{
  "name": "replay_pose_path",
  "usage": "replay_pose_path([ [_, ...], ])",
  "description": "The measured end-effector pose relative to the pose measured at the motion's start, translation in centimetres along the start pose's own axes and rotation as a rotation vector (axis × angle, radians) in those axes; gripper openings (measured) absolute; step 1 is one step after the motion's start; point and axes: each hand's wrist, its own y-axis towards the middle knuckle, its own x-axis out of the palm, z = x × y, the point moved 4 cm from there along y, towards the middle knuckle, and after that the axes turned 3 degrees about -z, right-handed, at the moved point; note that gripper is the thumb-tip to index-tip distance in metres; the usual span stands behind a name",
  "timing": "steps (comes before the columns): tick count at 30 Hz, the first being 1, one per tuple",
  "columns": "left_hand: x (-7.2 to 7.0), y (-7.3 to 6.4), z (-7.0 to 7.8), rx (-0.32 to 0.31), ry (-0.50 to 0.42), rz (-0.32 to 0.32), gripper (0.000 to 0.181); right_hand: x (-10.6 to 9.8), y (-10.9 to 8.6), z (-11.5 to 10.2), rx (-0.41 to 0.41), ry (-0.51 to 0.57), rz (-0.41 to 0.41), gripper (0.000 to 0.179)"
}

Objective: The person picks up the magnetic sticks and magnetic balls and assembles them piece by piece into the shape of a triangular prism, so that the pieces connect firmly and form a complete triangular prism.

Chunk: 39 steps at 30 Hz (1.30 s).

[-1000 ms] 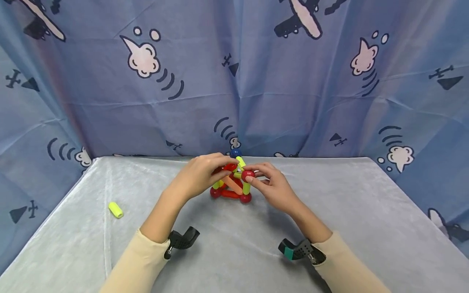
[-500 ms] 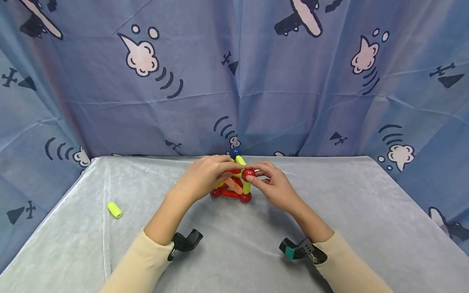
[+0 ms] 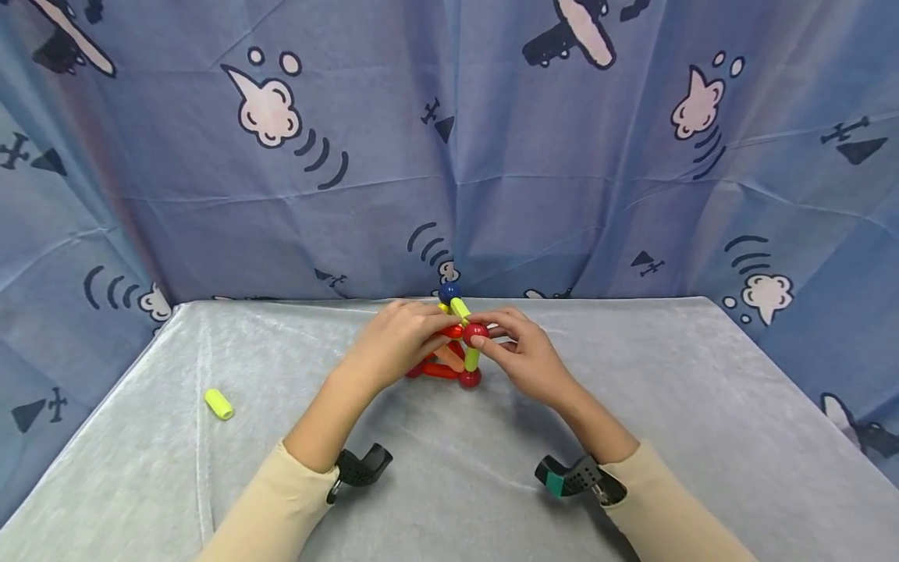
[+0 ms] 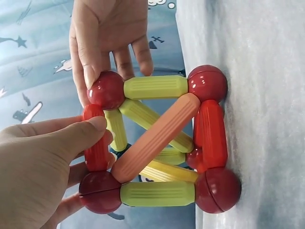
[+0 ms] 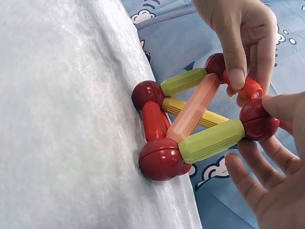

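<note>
A frame of magnetic rods and balls stands on the table between both hands. My left hand [image 3: 396, 343] pinches a red rod [image 4: 96, 143] along the frame's top front side, thumb in front. In the right wrist view the rod's hollow end points at a red ball [image 5: 257, 119], close beside it. That ball tops the right front corner, and my right hand [image 3: 520, 355] holds it between thumb and fingers. Below, an orange rod [image 4: 157, 138] runs diagonally across the front face, between yellow-green rods [image 4: 157, 193]. A blue ball [image 3: 449, 293] rises at the back, partly behind the left hand in the left wrist view.
A loose yellow-green rod [image 3: 219, 404] lies on the left of the table. Light grey cloth [image 3: 449, 484] covers the tabletop. Behind its far edge hangs a blue printed curtain [image 3: 393, 156].
My left hand has shifted slightly right, bringing the red rod down and closer to the right-hand ball. The right hand stays nearly still on that ball.
</note>
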Motion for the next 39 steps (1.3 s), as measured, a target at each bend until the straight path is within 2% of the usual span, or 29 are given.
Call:
replay_pose_path([
  [6, 0.1, -0.1, 0.0, -0.022, -0.020, 0.015, 0.026, 0.0, 0.0, 0.1, 0.002, -0.003, 0.009, 0.036],
  [12, 0.7, 0.0, -0.3, -0.032, -0.043, 0.002, 0.024, 0.0, 0.1, 0.2, -0.003, 0.002, 0.012, 0.034],
  [18, 0.4, 0.0, -0.9, -0.030, -0.166, 0.036, 0.021, 0.0, 0.2, 0.2, -0.009, 0.004, 0.009, 0.035],
  [21, 0.1, -0.1, -1.2, -0.064, -0.228, 0.019, 0.019, 0.0, 0.2, 0.2, -0.012, 0.007, 0.003, 0.035],
  [24, -0.5, -0.4, -1.6, -0.131, -0.255, -0.012, 0.020, -0.1, 0.1, 0.2, -0.010, -0.004, -0.003, 0.036],
  [26, -1.0, -0.7, -1.9, -0.177, -0.247, -0.040, 0.022, -0.2, 0.0, 0.3, -0.004, -0.018, -0.004, 0.036],
  [29, -2.0, -1.7, -2.8, -0.230, -0.184, -0.088, 0.023, -0.4, 0.0, 0.5, 0.012, -0.030, -0.005, 0.037],
  [34, -3.7, -4.9, -5.2, -0.248, -0.013, -0.207, 0.024, -0.2, 0.2, 0.4, 0.022, -0.019, -0.020, 0.037],
  [36, -4.2, -6.6, -6.4, -0.269, 0.037, -0.293, 0.024, -0.2, 0.3, 0.4, 0.020, -0.019, -0.026, 0.037],
  [39, -4.6, -9.3, -8.4, -0.318, 0.051, -0.437, 0.026, -0.3, 0.2, 0.4, 0.017, -0.028, -0.028, 0.037],
])
